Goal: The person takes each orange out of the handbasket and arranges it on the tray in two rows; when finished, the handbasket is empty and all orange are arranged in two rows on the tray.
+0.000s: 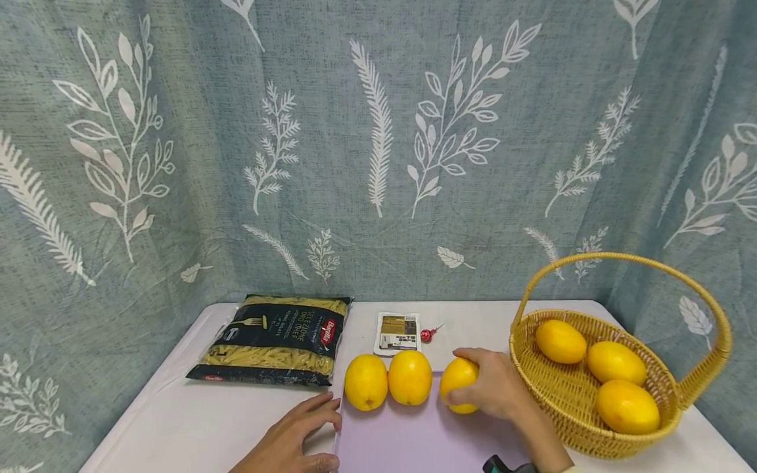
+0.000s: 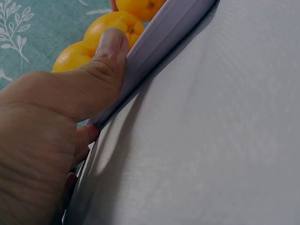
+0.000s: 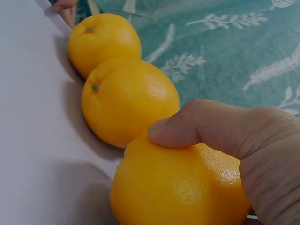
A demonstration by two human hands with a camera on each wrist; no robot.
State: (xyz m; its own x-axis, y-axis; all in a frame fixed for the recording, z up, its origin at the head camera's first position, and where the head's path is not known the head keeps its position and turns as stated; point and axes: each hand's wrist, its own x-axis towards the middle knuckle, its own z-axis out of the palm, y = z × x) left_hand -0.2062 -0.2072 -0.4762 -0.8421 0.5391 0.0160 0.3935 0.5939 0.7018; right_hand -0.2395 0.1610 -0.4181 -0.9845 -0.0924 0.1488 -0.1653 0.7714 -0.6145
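My right hand [image 1: 493,384] grips an orange [image 1: 455,381] near the back edge of a lavender tray [image 1: 396,437]. In the right wrist view, the thumb presses on top of this orange [image 3: 173,183]. Two more oranges stand side by side to its left: a middle one [image 1: 410,378] and a left one [image 1: 365,382] at the tray's corner. At the tray's left edge, my left hand [image 1: 296,433] rests with fingers spread, touching the rim. The left wrist view has that thumb [image 2: 105,61] against the rim, other fingers partly hidden.
A wicker basket [image 1: 568,414] with a tall handle stands at the right, holding three oranges. Back left lies a bag of penne pasta [image 1: 278,338]. Behind the tray are a small white packet [image 1: 397,334] and a red-wrapped lollipop [image 1: 427,335]. A patterned curtain [image 1: 331,164] hangs behind.
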